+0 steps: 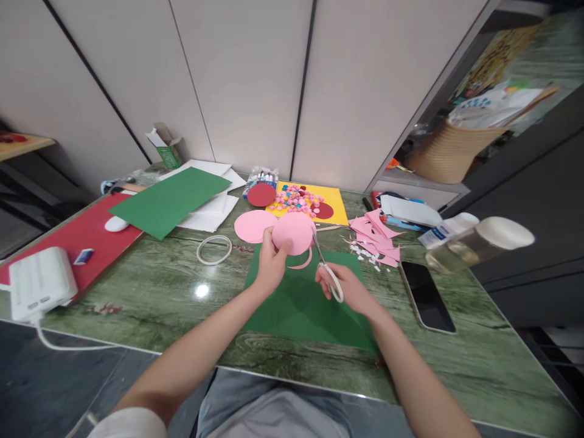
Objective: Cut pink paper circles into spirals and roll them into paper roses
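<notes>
Between the thumb and fingers of my left hand (272, 261) is a pink paper circle (294, 233). My right hand (340, 285) grips a pair of scissors (335, 283) by its white handles, and the blades meet the circle's right edge. A narrow curved strip of pink paper (302, 261) hangs from that edge. Beneath both hands lies a green sheet of paper (310, 316). Just left of the held circle, another pink circle (252, 226) rests flat on the table.
Small pink and blue pieces (296, 199) cover part of a yellow sheet (336, 201) behind the hands. Pink scraps (375, 234) and a phone (427, 296) lie to the right, near a clear cup (469, 246). Leftward are a white ring (214, 250) and a power bank (43, 283).
</notes>
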